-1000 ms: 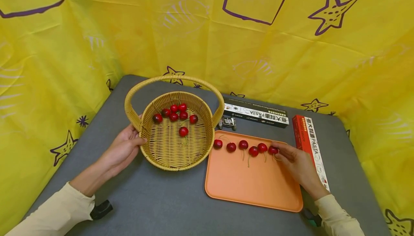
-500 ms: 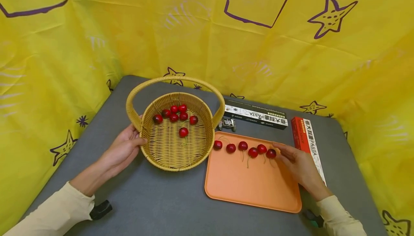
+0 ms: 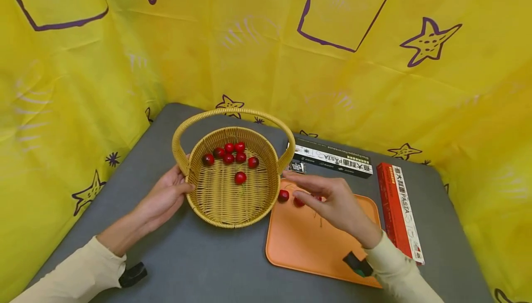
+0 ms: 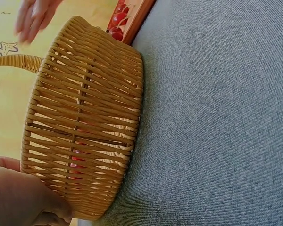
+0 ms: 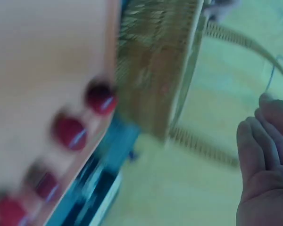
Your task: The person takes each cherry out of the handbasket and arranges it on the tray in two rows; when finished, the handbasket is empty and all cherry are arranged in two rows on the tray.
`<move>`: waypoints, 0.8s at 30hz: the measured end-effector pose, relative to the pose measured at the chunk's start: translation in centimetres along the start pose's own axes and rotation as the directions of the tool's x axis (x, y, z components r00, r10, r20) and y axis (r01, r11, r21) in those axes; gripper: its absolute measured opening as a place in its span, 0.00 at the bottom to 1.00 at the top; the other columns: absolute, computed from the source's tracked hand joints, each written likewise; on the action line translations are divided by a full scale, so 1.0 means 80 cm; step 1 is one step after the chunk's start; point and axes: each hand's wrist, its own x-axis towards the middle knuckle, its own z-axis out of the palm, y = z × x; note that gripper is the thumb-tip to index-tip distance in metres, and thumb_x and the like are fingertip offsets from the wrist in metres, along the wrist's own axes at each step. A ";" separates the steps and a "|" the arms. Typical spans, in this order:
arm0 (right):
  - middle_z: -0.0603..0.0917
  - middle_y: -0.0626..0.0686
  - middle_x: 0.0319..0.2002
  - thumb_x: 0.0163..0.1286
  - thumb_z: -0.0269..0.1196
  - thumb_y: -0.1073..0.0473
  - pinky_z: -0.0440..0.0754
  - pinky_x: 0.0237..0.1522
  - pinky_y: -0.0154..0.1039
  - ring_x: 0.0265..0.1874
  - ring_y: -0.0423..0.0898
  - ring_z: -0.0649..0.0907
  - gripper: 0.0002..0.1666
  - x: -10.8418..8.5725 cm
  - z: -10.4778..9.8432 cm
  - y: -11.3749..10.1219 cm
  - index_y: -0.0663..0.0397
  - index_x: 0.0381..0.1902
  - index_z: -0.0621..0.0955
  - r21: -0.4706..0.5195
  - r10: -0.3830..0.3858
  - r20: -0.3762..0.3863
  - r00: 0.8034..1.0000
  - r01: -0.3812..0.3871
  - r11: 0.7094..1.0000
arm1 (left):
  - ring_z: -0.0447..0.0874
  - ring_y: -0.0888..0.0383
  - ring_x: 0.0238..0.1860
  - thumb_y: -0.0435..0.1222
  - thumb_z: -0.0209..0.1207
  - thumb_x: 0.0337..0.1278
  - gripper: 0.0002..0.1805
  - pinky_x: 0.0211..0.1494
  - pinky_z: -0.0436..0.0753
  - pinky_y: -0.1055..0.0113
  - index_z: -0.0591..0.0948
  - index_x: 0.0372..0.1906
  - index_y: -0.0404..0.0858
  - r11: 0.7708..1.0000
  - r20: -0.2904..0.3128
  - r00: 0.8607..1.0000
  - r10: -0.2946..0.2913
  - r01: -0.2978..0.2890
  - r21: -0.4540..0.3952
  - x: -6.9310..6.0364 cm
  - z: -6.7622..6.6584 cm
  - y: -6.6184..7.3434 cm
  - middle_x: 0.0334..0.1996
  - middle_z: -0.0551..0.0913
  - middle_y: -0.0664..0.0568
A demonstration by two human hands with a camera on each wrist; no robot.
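A round woven basket with a tall arched handle stands on the grey table, several red cherries inside it. My left hand grips its rim at the left, the thumb on the near side; the left wrist view shows that hand at the basket wall. Over the orange tray, close to the basket's right side, hovers my right hand, fingers extended and nothing seen between them. Cherries lie in a row along the tray's far edge, partly hidden by that hand.
Behind the tray lies a black and white pasta box, with a small dark packet near the basket. A red and white pasta box lies to the tray's right. Yellow patterned cloth surrounds the table.
My right hand has let go of the rightmost cherry on the tray and moved left toward the basket. My left hand keeps its grip on the rim. The head view has shifted slightly.
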 end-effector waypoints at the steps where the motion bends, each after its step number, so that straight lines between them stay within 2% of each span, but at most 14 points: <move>1: 0.87 0.47 0.61 0.73 0.69 0.65 0.86 0.27 0.34 0.34 0.37 0.91 0.28 0.016 0.011 -0.001 0.46 0.69 0.83 0.023 0.000 0.039 0.999 -0.001 1.000 | 0.27 0.50 0.85 0.17 0.42 0.69 0.50 0.85 0.38 0.52 0.28 0.85 0.37 1.000 -0.003 1.000 -0.003 0.003 -0.006 0.000 -0.001 -0.001 0.86 0.29 0.46; 4: 0.85 0.43 0.65 0.76 0.67 0.60 0.87 0.31 0.34 0.41 0.38 0.91 0.29 0.060 0.041 0.002 0.41 0.72 0.80 0.053 0.001 0.133 0.991 -0.008 0.999 | 0.25 0.50 0.85 0.17 0.42 0.69 0.51 0.84 0.38 0.52 0.26 0.84 0.39 1.000 -0.006 1.000 -0.006 0.006 -0.015 0.000 -0.002 -0.001 0.86 0.27 0.48; 6: 0.81 0.43 0.69 0.76 0.67 0.60 0.89 0.44 0.35 0.54 0.42 0.89 0.30 0.084 0.059 0.008 0.41 0.74 0.79 0.063 0.008 0.189 0.982 -0.020 0.998 | 0.25 0.51 0.85 0.17 0.42 0.69 0.51 0.84 0.37 0.52 0.26 0.84 0.38 1.000 -0.007 1.000 -0.006 0.005 -0.015 0.000 -0.002 -0.002 0.86 0.27 0.48; 8: 0.81 0.42 0.69 0.76 0.67 0.61 0.86 0.56 0.37 0.64 0.44 0.83 0.31 0.103 0.074 0.014 0.40 0.74 0.78 0.047 0.018 0.237 0.971 -0.030 0.998 | 0.25 0.51 0.85 0.17 0.42 0.69 0.51 0.84 0.37 0.52 0.26 0.84 0.38 1.000 -0.007 1.000 -0.006 0.006 -0.016 0.001 -0.002 -0.001 0.86 0.26 0.48; 9: 0.81 0.43 0.69 0.75 0.67 0.61 0.83 0.62 0.38 0.66 0.46 0.82 0.31 0.110 0.081 0.018 0.40 0.74 0.78 0.035 0.027 0.256 0.966 -0.037 0.999 | 0.25 0.51 0.85 0.17 0.42 0.68 0.51 0.84 0.36 0.52 0.26 0.84 0.37 1.000 -0.007 1.000 -0.006 0.006 -0.018 0.000 -0.002 -0.001 0.86 0.27 0.47; 10: 0.81 0.43 0.69 0.76 0.67 0.61 0.83 0.63 0.39 0.66 0.45 0.82 0.31 0.115 0.086 0.021 0.39 0.75 0.78 0.014 0.039 0.277 0.960 -0.044 0.999 | 0.26 0.51 0.85 0.16 0.42 0.68 0.50 0.84 0.36 0.52 0.27 0.84 0.37 1.000 -0.007 1.000 -0.004 0.004 -0.017 0.000 0.000 -0.001 0.86 0.27 0.47; 12: 0.82 0.46 0.69 0.76 0.67 0.61 0.82 0.64 0.42 0.66 0.49 0.83 0.31 0.122 0.094 0.029 0.41 0.75 0.78 -0.019 0.050 0.316 0.947 -0.046 0.999 | 0.26 0.51 0.85 0.16 0.41 0.68 0.50 0.84 0.36 0.52 0.27 0.84 0.36 1.000 -0.008 1.000 -0.004 0.004 -0.016 -0.001 0.003 0.000 0.86 0.28 0.46; 15: 0.83 0.50 0.68 0.76 0.66 0.62 0.84 0.61 0.44 0.61 0.49 0.86 0.30 0.129 0.103 0.039 0.46 0.74 0.78 -0.067 0.057 0.366 0.929 -0.035 0.997 | 0.26 0.51 0.85 0.16 0.41 0.67 0.50 0.84 0.36 0.51 0.28 0.84 0.36 1.000 -0.011 1.000 -0.006 0.006 -0.011 -0.003 0.005 -0.001 0.86 0.29 0.46; 18: 0.85 0.54 0.64 0.75 0.66 0.65 0.85 0.49 0.42 0.49 0.46 0.88 0.30 0.134 0.108 0.047 0.52 0.74 0.78 -0.105 0.052 0.393 0.918 -0.012 0.994 | 0.26 0.51 0.85 0.16 0.41 0.68 0.50 0.84 0.36 0.52 0.28 0.85 0.36 1.000 -0.017 1.000 -0.007 0.007 -0.005 -0.003 0.005 -0.001 0.86 0.29 0.47; 21: 0.87 0.55 0.61 0.75 0.66 0.67 0.79 0.39 0.38 0.36 0.42 0.83 0.31 0.137 0.109 0.051 0.52 0.74 0.78 -0.156 0.056 0.408 0.911 0.009 0.988 | 0.27 0.51 0.85 0.16 0.42 0.68 0.50 0.84 0.37 0.52 0.28 0.85 0.37 1.000 -0.015 1.000 -0.005 0.005 -0.006 -0.002 0.004 -0.001 0.86 0.30 0.47; 24: 0.88 0.55 0.59 0.75 0.66 0.68 0.75 0.35 0.35 0.29 0.41 0.76 0.31 0.140 0.111 0.053 0.51 0.74 0.78 -0.193 0.064 0.421 0.905 0.021 0.981 | 0.27 0.52 0.85 0.16 0.41 0.67 0.50 0.84 0.37 0.53 0.28 0.85 0.37 1.000 -0.017 1.000 -0.003 0.003 -0.009 0.000 0.001 0.001 0.86 0.29 0.47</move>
